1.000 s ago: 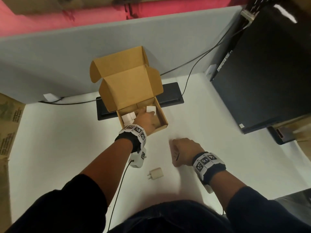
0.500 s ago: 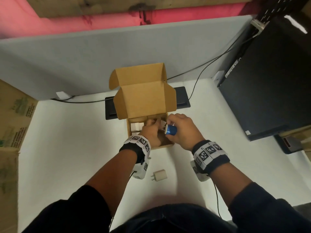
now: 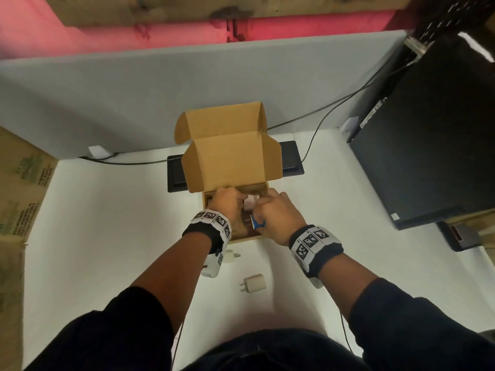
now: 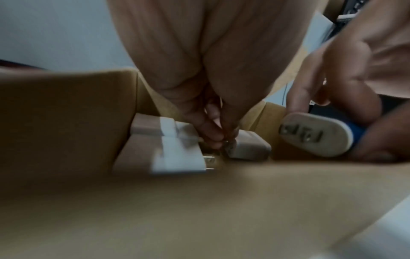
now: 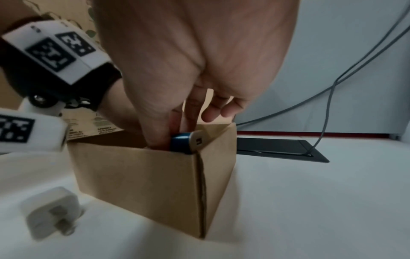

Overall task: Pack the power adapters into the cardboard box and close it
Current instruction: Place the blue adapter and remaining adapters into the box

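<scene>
The open cardboard box (image 3: 242, 238) stands mid-table, its lid (image 3: 227, 156) raised. Both hands reach into it. My left hand (image 3: 241, 203) pinches the prong end of a white adapter (image 4: 248, 147) lying on the box floor, beside two more white adapters (image 4: 177, 157). My right hand (image 3: 261, 210) grips a blue-and-white adapter (image 3: 255, 223), seen in the right wrist view (image 5: 188, 142) at the box's near right corner, level with the rim. One white adapter (image 3: 254, 283) lies on the table in front of the box. Another (image 3: 231, 255) peeks out under my left wrist.
A black panel (image 3: 292, 159) with cables sits behind the box against the grey partition (image 3: 134, 103). A black computer case (image 3: 428, 143) fills the right side. A printed cardboard sheet (image 3: 18, 196) stands at the left edge. The white table (image 3: 107, 236) lies bare left of the box.
My right hand left the table with the blue-and-white adapter, carried it to the box and lowered it to the rim. My left hand stayed inside the box.
</scene>
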A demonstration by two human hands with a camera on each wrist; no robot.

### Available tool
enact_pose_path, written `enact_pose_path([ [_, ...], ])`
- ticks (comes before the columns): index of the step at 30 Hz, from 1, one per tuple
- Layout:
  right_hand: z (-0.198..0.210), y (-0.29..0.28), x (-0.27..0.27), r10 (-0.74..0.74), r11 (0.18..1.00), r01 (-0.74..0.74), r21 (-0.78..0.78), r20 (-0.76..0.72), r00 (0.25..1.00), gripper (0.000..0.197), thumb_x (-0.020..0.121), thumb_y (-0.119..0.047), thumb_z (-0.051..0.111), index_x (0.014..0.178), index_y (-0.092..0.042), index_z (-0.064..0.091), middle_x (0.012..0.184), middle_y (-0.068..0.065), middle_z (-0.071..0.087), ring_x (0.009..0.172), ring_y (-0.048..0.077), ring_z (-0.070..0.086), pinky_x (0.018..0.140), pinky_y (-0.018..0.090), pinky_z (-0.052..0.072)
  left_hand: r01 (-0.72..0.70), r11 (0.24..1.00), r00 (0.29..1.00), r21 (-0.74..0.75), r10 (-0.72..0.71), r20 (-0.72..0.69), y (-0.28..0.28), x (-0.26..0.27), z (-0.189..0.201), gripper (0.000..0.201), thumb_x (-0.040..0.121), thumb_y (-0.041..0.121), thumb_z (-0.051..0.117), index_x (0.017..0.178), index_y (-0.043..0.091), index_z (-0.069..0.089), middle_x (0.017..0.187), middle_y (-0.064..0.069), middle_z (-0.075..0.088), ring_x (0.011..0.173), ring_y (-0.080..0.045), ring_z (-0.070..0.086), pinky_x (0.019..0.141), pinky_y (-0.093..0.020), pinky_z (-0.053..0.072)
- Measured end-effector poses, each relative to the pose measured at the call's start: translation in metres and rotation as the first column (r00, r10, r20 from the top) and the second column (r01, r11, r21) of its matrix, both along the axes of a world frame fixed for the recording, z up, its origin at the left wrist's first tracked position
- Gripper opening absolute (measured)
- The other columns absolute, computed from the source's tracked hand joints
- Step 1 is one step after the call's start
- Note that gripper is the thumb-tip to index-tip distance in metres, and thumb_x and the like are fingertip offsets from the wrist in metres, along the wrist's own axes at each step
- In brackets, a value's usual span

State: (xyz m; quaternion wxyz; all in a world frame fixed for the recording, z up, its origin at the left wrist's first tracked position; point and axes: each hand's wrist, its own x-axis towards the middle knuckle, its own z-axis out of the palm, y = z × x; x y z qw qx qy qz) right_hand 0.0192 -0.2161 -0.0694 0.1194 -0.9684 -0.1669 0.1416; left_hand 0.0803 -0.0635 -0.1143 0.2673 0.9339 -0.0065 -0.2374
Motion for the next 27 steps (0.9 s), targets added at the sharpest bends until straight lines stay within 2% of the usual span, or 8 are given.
enact_pose_path([
  [2,-0.001,0.004,0.004,0.005,0.995,-0.005,-0.099,0.0,1.0,0.006,0.079,-0.018,0.072,0.076,-0.023,0.072,0.088,-0.005,0.07,0.105,0.027,0.05,0.078,0.039,0.032,0.026,1.0,1.0,-0.01,-0.026,-0.006,0.001,0.004,-0.005,0.012,0.086,0.008,0.066,0.085,0.014,0.076,0.076,0.003,0.067,0.07,-0.015,0.058,0.073,-0.03,0.052],
  [4,-0.005,0.007,0.006,0.002,0.986,-0.005,-0.168,-0.018,1.0,0.011,0.082,-0.015,0.067,0.079,-0.023,0.074,0.087,-0.004,0.07,0.108,0.028,0.047,0.081,0.041,0.03,0.005,0.997,1.0,-0.077,-0.005,-0.002,0.001,0.005,-0.017,0.026,0.088,0.009,0.064,0.106,0.021,0.079,0.099,-0.001,0.075,0.086,-0.015,0.067,0.089,-0.031,0.056],
  [8,-0.014,0.008,0.008,-0.003,0.971,0.001,-0.24,-0.005,1.0,0.021,0.088,-0.012,0.057,0.088,-0.021,0.076,0.094,-0.004,0.071,0.117,0.032,0.043,0.085,0.044,0.029,-0.04,0.966,0.999,-0.256,0.04,-0.003,-0.007,-0.001,-0.009,0.034,0.088,0.002,0.058,0.11,0.017,0.079,0.106,-0.005,0.078,0.105,-0.022,0.069,0.102,-0.034,0.053],
  [12,-0.024,0.005,0.005,-0.045,0.983,0.058,-0.173,0.078,0.996,0.022,0.086,-0.007,0.062,0.105,-0.01,0.072,0.11,0.009,0.063,0.114,0.038,0.044,0.085,0.045,0.036,0.096,0.96,0.995,-0.263,-0.095,0.017,-0.007,-0.005,-0.003,0.04,0.076,0.005,0.063,0.109,0.023,0.077,0.094,-0.001,0.079,0.091,-0.02,0.072,0.089,-0.038,0.059],
  [15,-0.031,-0.007,0.0,-0.171,0.985,0.167,0.038,0.118,0.978,0.039,0.077,-0.009,0.076,0.115,-0.013,0.068,0.115,0.013,0.054,0.107,0.035,0.045,0.082,0.041,0.045,0.193,0.964,0.981,-0.182,-0.191,0.034,-0.008,-0.01,0.005,0.046,0.072,0.013,0.075,0.118,0.022,0.072,0.095,-0.003,0.073,0.082,-0.022,0.068,0.086,-0.037,0.058],
  [20,-0.036,-0.03,-0.006,-0.529,0.771,0.547,0.326,-0.15,0.835,0.052,0.077,-0.019,0.085,0.121,-0.019,0.057,0.114,0.003,0.053,0.09,0.021,0.057,0.079,0.031,0.052,0.152,0.987,0.988,-0.055,-0.151,0.026,-0.011,-0.017,0.006,0.059,0.073,0.014,0.085,0.127,0.02,0.061,0.118,-0.008,0.059,0.094,-0.026,0.065,0.089,-0.039,0.058],
  [24,-0.04,-0.033,-0.005,-0.55,0.749,0.604,0.272,-0.253,0.796,0.019,0.084,-0.021,0.077,0.098,-0.016,0.065,0.085,0.0,0.065,0.077,0.022,0.062,0.07,0.028,0.048,0.053,0.993,0.998,-0.103,-0.055,-0.012,-0.023,-0.019,0.008,0.06,0.077,0.012,0.084,0.131,0.022,0.059,0.115,-0.01,0.062,0.089,-0.026,0.069,0.089,-0.036,0.059],
  [27,-0.042,-0.032,-0.003,-0.586,0.74,0.64,0.207,-0.267,0.765,0.011,0.085,-0.022,0.072,0.083,-0.019,0.061,0.079,0.003,0.065,0.075,0.025,0.061,0.067,0.029,0.045,0.06,0.993,0.998,-0.105,-0.062,-0.015,-0.032,-0.022,0.009,0.062,0.077,0.012,0.085,0.133,0.02,0.059,0.115,-0.009,0.064,0.096,-0.026,0.068,0.093,-0.034,0.057],
])
